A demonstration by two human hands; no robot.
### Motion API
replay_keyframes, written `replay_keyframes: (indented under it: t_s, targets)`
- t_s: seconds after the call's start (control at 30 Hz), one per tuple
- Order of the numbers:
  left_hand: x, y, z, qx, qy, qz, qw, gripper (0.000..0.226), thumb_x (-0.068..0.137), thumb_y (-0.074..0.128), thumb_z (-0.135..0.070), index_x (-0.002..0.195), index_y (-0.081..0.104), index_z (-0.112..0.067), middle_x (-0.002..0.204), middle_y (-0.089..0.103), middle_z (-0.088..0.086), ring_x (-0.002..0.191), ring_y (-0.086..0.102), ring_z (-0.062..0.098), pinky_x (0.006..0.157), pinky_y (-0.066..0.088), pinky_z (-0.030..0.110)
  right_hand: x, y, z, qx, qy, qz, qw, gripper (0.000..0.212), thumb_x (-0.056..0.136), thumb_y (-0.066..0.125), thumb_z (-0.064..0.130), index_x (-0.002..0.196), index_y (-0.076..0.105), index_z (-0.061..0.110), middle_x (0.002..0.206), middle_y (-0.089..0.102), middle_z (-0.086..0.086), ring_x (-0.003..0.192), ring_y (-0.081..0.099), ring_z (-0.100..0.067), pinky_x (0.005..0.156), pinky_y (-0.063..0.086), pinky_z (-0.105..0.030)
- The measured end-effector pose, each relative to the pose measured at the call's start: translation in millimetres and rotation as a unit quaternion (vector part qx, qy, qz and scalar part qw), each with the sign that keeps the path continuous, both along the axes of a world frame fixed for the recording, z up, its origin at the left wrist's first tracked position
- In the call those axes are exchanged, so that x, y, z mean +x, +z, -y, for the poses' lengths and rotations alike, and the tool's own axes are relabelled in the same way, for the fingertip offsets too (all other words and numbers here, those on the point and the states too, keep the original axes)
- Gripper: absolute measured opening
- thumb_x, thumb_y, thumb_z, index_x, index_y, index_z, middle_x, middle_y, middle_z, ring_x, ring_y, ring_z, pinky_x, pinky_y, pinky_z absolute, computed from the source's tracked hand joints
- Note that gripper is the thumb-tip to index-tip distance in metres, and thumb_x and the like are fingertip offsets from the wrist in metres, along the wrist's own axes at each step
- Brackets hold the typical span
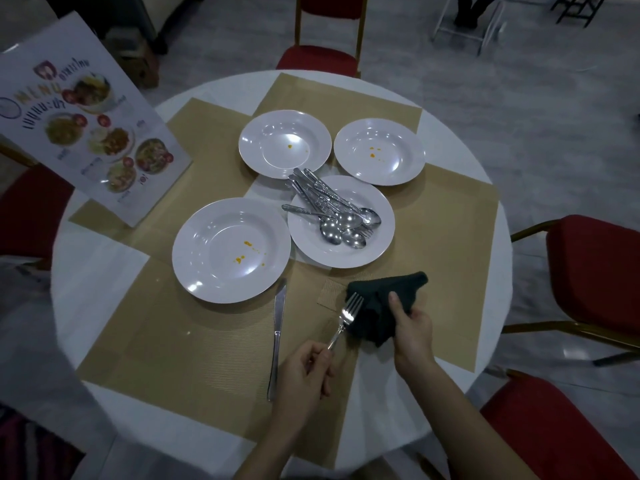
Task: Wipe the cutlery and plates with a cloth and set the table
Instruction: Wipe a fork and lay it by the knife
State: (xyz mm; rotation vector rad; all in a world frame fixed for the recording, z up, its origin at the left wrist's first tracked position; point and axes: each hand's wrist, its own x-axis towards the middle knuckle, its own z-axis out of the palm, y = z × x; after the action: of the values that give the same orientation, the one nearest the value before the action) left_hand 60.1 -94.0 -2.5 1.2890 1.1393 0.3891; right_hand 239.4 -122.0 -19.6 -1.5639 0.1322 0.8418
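Observation:
My left hand (306, 374) pinches the handle of a fork (346, 317), tines pointing away from me. My right hand (412, 329) grips a dark green cloth (384, 303) just right of the tines. A knife (278, 337) lies on the near tan placemat (180, 355). Three white plates with orange specks sit further out: near left (231, 250), far middle (284, 143) and far right (379, 151). A fourth plate (341, 221) holds a pile of spoons and forks (332, 209).
The round white table (104, 271) carries several tan placemats. A menu card (86, 123) leans at the far left. Red chairs stand at the far side (322, 57), the right (588, 271), the near right (554, 427) and the left (31, 209).

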Motion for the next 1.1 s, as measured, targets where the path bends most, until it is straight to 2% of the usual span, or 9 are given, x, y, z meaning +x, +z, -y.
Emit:
replay_keyframes:
  t_s: [0.17, 0.23, 0.33, 0.53, 0.7, 0.8, 0.93, 1.0, 1.1]
  targets:
    - [15.8, 3.4, -3.7, -0.002, -0.031, 0.003, 0.999, 0.027, 0.099, 0.049, -0.018, 0.079, 0.059, -0.004, 0.056, 0.058, -0.001, 0.049, 0.052, 0.013, 0.050, 0.042, 0.023, -33.1, -0.9, -0.6, 0.037, 0.165, -0.050, 0.984, 0.031, 0.092, 0.063, 0.024, 0.110, 0.067, 0.000, 0.101, 0.074, -0.014, 0.097, 0.070, -0.027, 0.087, 0.056, -0.039]
    - [17.1, 4.8, -2.4, -0.014, -0.048, 0.011, 0.999, 0.026, 0.100, 0.047, -0.015, 0.081, 0.060, -0.003, 0.057, 0.059, 0.000, 0.049, 0.052, 0.014, 0.050, 0.041, 0.024, -34.6, -4.6, -5.8, 0.032, 0.151, -0.053, 0.987, 0.031, 0.092, 0.063, 0.024, 0.110, 0.066, -0.001, 0.101, 0.073, -0.016, 0.097, 0.070, -0.029, 0.087, 0.056, -0.039]
    - [11.7, 7.4, 3.3, -0.036, -0.076, 0.023, 0.996, 0.022, 0.099, 0.047, -0.008, 0.085, 0.061, 0.002, 0.059, 0.059, 0.004, 0.045, 0.050, 0.011, 0.046, 0.040, 0.020, -13.3, -6.1, -11.8, 0.018, 0.058, -0.056, 0.997, 0.031, 0.089, 0.067, 0.020, 0.110, 0.065, -0.004, 0.104, 0.072, -0.018, 0.096, 0.069, -0.030, 0.081, 0.057, -0.035]
    - [13.7, 8.9, 0.3, -0.025, -0.064, 0.021, 0.997, 0.023, 0.100, 0.047, -0.013, 0.088, 0.061, 0.001, 0.062, 0.061, 0.004, 0.048, 0.052, 0.014, 0.047, 0.041, 0.021, -23.4, 1.8, -7.3, 0.045, 0.168, -0.035, 0.984, 0.025, 0.090, 0.066, 0.017, 0.108, 0.066, -0.001, 0.100, 0.074, -0.015, 0.095, 0.070, -0.028, 0.080, 0.057, -0.036]
    - [13.4, 7.5, 4.4, -0.049, -0.085, 0.017, 0.995, 0.022, 0.099, 0.046, -0.007, 0.086, 0.060, 0.002, 0.059, 0.060, 0.004, 0.045, 0.051, 0.014, 0.044, 0.040, 0.021, -1.5, -10.2, -17.8, 0.005, 0.060, 0.000, 0.998, 0.023, 0.089, 0.067, 0.017, 0.106, 0.067, 0.001, 0.102, 0.072, -0.014, 0.088, 0.070, -0.025, 0.076, 0.056, -0.035]
    - [2.7, 1.3, 6.8, -0.079, -0.035, 0.016, 0.996, 0.021, 0.099, 0.046, -0.006, 0.082, 0.057, -0.001, 0.059, 0.061, 0.005, 0.043, 0.052, 0.012, 0.043, 0.041, 0.021, 30.3, -5.0, -18.9, -0.012, 0.046, 0.054, 0.997, 0.005, 0.090, 0.067, 0.017, 0.094, 0.065, 0.014, 0.098, 0.070, -0.008, 0.085, 0.067, -0.020, 0.078, 0.055, -0.034]
    - [-17.6, -21.6, -5.7, 0.029, 0.023, -0.093, 0.995, 0.016, 0.095, 0.055, -0.014, 0.080, 0.058, -0.013, 0.069, 0.071, 0.001, 0.065, 0.066, 0.005, 0.062, 0.050, 0.016, 47.0, 4.3, -12.1, 0.000, 0.117, 0.090, 0.989, 0.003, 0.090, 0.067, 0.017, 0.091, 0.065, 0.019, 0.096, 0.071, -0.002, 0.090, 0.067, -0.018, 0.079, 0.054, -0.033]
    - [-17.6, -30.7, -15.6, 0.096, 0.021, -0.145, 0.985, 0.018, 0.094, 0.057, -0.018, 0.076, 0.058, -0.020, 0.069, 0.067, -0.004, 0.066, 0.063, 0.005, 0.060, 0.048, 0.015, 39.7, 1.9, -7.3, -0.005, 0.150, 0.087, 0.985, 0.008, 0.089, 0.067, 0.018, 0.095, 0.067, 0.013, 0.097, 0.072, -0.005, 0.090, 0.069, -0.017, 0.073, 0.055, -0.028]
    - [-8.2, -40.4, -27.7, 0.181, -0.007, -0.218, 0.959, 0.023, 0.095, 0.055, -0.016, 0.072, 0.058, -0.016, 0.069, 0.054, -0.005, 0.061, 0.052, 0.005, 0.056, 0.041, 0.011, 23.2, -4.6, -1.5, -0.008, 0.178, 0.077, 0.981, 0.019, 0.089, 0.068, 0.021, 0.102, 0.069, 0.008, 0.097, 0.074, -0.005, 0.090, 0.070, -0.017, 0.071, 0.055, -0.026]
